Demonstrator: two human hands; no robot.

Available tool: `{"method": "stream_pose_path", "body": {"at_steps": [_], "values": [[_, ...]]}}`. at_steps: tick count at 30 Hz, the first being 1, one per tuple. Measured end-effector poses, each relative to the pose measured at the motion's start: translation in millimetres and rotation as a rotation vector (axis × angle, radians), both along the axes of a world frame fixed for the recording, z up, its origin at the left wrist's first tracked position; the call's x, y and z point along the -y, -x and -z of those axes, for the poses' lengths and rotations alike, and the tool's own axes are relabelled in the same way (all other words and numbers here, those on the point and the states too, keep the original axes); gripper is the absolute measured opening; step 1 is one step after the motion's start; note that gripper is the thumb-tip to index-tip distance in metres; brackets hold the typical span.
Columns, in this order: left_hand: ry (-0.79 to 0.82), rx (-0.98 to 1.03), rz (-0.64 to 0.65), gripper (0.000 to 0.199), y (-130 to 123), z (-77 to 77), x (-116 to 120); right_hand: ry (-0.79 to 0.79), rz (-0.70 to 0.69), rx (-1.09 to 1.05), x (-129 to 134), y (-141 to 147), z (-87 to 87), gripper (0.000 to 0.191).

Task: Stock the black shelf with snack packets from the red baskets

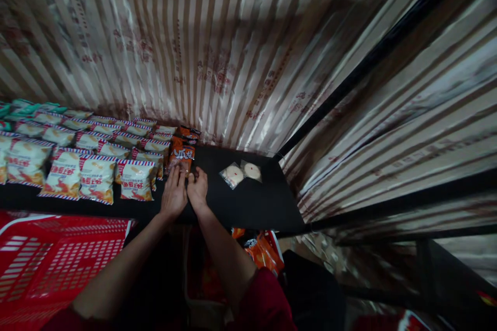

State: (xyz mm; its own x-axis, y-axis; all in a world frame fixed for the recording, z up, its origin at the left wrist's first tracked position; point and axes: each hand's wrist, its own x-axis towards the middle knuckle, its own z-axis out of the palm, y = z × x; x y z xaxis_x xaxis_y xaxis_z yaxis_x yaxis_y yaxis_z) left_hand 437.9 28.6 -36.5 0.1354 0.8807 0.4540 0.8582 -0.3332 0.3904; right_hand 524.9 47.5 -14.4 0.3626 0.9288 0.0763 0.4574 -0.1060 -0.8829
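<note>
My left hand [174, 194] lies with its fingers stretched over the lower part of an orange snack packet [182, 151] on the black shelf. Close beside it, my right hand [198, 188] is at the packet's lower right corner, its fingers loosely bent and apart from the thumb. A second orange packet [189, 133] sits behind the first. To the left stand rows of white snack bags [98, 178] with red and blue striped edges. Right of my hands, two clear packets with round pale discs [232, 174] lie on the shelf.
A red plastic basket [73, 256] is below the shelf at left. Another container below holds orange packets [264, 253]. Striped, printed sheeting [217, 51] hangs behind the black shelf [248, 207]. A dark diagonal bar [349, 77] rises at the shelf's right end.
</note>
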Motion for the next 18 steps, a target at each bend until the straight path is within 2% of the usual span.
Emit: {"method": "stream_pose_path", "body": {"at_steps": [5, 10, 15, 18], "values": [[0.015, 0.071, 0.139, 0.046, -26.5, 5.2, 29.4, -0.053, 0.001, -0.026, 39.0, -21.7, -9.3, 0.038], [0.004, 0.144, 0.231, 0.039, -59.7, 3.6, 74.2, -0.163, 0.005, 0.031, 90.2, -53.9, -14.0, 0.037], [0.053, 0.235, 0.444, 0.039, -83.5, -3.6, 124.3, -0.207, 0.052, 0.065, 145.0, -93.2, -4.3, 0.034], [0.136, 0.231, 0.529, 0.036, -95.3, 3.6, 148.1, -0.164, 0.087, 0.147, 175.4, -122.2, 7.2, 0.033]]}}
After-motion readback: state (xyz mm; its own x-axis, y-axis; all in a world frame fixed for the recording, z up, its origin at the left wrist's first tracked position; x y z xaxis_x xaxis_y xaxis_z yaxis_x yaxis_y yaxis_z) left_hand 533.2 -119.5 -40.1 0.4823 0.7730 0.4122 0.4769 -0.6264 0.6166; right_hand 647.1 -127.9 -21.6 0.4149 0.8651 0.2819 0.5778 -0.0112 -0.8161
